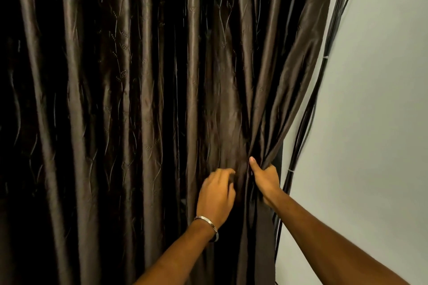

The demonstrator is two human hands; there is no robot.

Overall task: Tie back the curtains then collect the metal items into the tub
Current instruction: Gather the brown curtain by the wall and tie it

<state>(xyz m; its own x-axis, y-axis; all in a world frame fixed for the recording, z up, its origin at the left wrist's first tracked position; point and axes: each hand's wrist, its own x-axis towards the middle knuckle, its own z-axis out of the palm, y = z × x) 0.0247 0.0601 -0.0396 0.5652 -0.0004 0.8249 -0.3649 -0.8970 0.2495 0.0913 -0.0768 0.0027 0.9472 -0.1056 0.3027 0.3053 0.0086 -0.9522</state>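
While both forearms reach up from the bottom edge at about five and six o'clock, I see a silver bangle (209, 227) on the left wrist, nearest to me. Just beyond it, my left hand (216, 192) sits slightly blurred against the folds, fingers bent toward the fabric; I cannot tell whether they actually hold any cloth. At its three o'clock, close beside it, my right hand (265, 179) grips a gathered bunch of the dark brown curtain (129, 99), thumb pointing up along the pleat and fingers wrapped round behind it. From that grip the folds fan upward toward one o'clock. The curtain fills the frame from nine o'clock across to past centre, hanging in long glossy vertical pleats with a faint stitched leaf pattern. Beyond its right edge, at about two to four o'clock, a bundle of thin dark cables (324, 90) runs down, touching the pale wall (382, 99) behind.
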